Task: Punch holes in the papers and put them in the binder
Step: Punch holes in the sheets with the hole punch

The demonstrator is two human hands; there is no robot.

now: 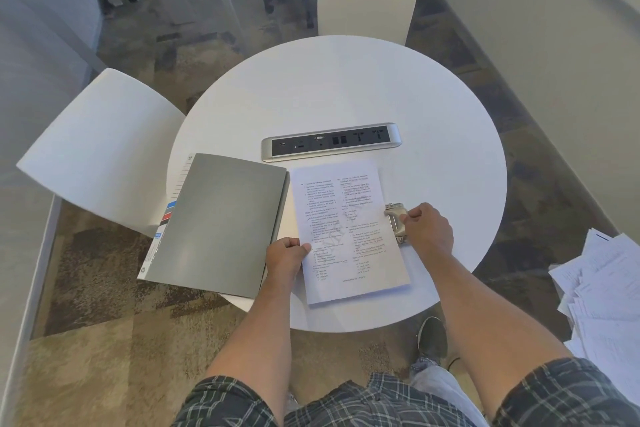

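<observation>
Fingers of the left hand (pixel 286 253) curl around the left edge of the papers (pixel 349 232), thumb on top of the printed sheet, pinching it. Those of the right hand (pixel 427 229) are wrapped around a metal hole punch (pixel 396 222), which sits at the right edge of the papers, about midway along their length. The papers lie flat on the round white worktop (pixel 433 107), on its near half, slightly tilted. Just beside them on the left lies the grey binder (pixel 221 222), closed, with coloured tabs showing along its left edge; part of it overhangs the worktop's rim. Beyond the papers a silver power strip (pixel 330 142) is set into the worktop. Two white chairs (pixel 100 152) stand around it, and a loose pile of sheets (pixel 602 291) lies at the right.
</observation>
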